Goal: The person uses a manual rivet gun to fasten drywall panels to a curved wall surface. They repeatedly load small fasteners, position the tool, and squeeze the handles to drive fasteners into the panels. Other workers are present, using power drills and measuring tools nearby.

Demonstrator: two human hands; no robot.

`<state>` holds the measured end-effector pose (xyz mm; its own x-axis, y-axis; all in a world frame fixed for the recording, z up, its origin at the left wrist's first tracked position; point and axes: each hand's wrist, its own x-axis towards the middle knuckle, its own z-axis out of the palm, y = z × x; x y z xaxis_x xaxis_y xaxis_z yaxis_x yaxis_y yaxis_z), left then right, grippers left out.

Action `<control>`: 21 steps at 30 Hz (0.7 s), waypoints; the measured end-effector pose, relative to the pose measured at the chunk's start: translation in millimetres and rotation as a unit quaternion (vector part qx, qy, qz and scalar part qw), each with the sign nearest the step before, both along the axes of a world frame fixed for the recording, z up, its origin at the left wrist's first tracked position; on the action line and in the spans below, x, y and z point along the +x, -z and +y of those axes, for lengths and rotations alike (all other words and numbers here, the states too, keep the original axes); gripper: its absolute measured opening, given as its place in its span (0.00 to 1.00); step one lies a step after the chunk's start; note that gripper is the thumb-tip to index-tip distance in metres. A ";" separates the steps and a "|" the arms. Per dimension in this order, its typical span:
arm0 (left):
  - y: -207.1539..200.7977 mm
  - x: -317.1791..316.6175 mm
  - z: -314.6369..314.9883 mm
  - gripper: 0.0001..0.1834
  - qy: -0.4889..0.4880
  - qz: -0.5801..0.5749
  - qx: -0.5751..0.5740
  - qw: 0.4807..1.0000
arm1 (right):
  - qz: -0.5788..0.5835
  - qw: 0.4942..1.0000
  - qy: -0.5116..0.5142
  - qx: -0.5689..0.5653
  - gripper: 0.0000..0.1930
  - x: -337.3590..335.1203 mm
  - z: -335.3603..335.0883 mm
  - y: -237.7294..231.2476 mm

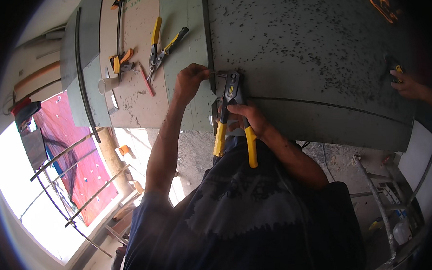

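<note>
My right hand (249,116) grips a hand riveter (232,87) with a dark body and yellow handles, which stand apart. Its nose points left, over the edge of the dark grey sheet (277,46). Close to that nose, my left hand (192,81) is closed in a pinch; what sits between its fingertips is too small to make out. A narrow dark metal strip (207,28) runs up the table just beside these fingertips. To the left lie tin snips (157,55) with yellow and black handles, jaws toward me.
Left on the table are a bar clamp (120,39), a white cup (105,86) and a red pencil-like stick (146,80). At far right, another person's hand (411,89) holds a yellow-and-black tool. Another orange clamp (383,8) lies farther back. A ladder-like frame (375,195) stands lower right.
</note>
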<state>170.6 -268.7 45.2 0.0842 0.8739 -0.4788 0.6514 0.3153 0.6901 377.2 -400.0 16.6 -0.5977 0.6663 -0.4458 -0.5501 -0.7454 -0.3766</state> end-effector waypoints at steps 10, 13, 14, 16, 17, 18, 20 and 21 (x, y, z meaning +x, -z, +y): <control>0.5 1.2 -8.7 0.19 -0.062 -0.024 0.007 0.998 | -0.055 0.997 -0.054 -0.009 0.19 1.3 15.5 -15.6; -5.7 2.4 -26.6 0.20 -0.151 -0.094 -0.075 0.981 | -0.020 0.997 -0.061 -0.032 0.20 9.0 19.6 -15.5; -4.9 -0.2 -33.5 0.20 -0.178 -0.119 -0.111 0.970 | -0.005 0.997 -0.066 -0.042 0.21 9.5 20.1 -16.8; 1.2 -0.3 -41.6 0.19 -0.210 -0.146 -0.108 0.961 | -0.014 0.996 -0.071 -0.058 0.19 5.3 23.2 -18.7; 2.0 0.7 -44.1 0.18 -0.227 -0.162 -0.107 0.954 | -0.020 0.995 -0.075 -0.067 0.18 3.6 23.3 -19.5; 0.8 -2.5 -42.8 0.18 -0.203 -0.158 -0.104 0.961 | -0.020 0.997 -0.043 -0.065 0.18 -2.7 20.7 -15.6; -0.5 -5.3 -39.7 0.17 -0.194 -0.158 -0.120 0.961 | -0.022 0.998 0.016 -0.059 0.17 -19.6 14.5 -4.6; -2.0 -7.0 -38.4 0.17 -0.191 -0.158 -0.126 0.960 | -0.008 0.998 0.017 -0.058 0.17 -21.6 13.1 -2.1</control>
